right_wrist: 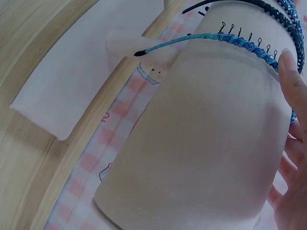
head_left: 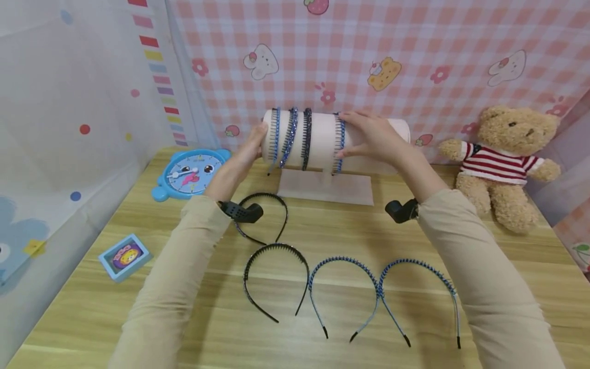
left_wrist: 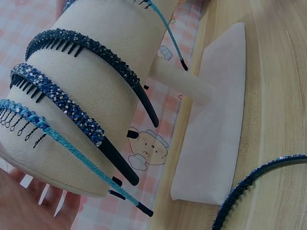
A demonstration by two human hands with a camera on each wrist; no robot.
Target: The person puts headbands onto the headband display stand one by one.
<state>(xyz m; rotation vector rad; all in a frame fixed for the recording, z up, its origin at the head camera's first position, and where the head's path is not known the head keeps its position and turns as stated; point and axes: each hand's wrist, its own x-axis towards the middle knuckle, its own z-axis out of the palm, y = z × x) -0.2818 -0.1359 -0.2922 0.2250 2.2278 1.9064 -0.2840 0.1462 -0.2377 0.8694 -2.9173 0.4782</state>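
Observation:
A pale cylindrical headband stand (head_left: pixel 320 146) lies level on a post and flat base (head_left: pixel 324 187). My left hand (head_left: pixel 251 146) touches its left end; in the left wrist view its fingers (left_wrist: pixel 43 196) look straight against that end. Close to it sit a light-blue braided headband (left_wrist: pixel 72 146), a blue glittery headband (left_wrist: pixel 64 103) and a black glittery headband (left_wrist: pixel 91 45). Farther right, my right hand (head_left: pixel 375 136) grips a blue braided headband (right_wrist: pixel 235 40) across the cylinder. Its thumb (right_wrist: pixel 290 72) touches the braid, and part of the band is hidden behind the cylinder.
On the wooden table lie two dark headbands (head_left: pixel 278 246) (head_left: pixel 264 193) and two blue braided headbands (head_left: pixel 343 259) (head_left: pixel 417 262). A blue toy clock (head_left: pixel 193 174) and a small blue frame (head_left: pixel 124 257) are at left. A teddy bear (head_left: pixel 504 164) sits at right, before a checked cloth (head_left: pixel 350 31).

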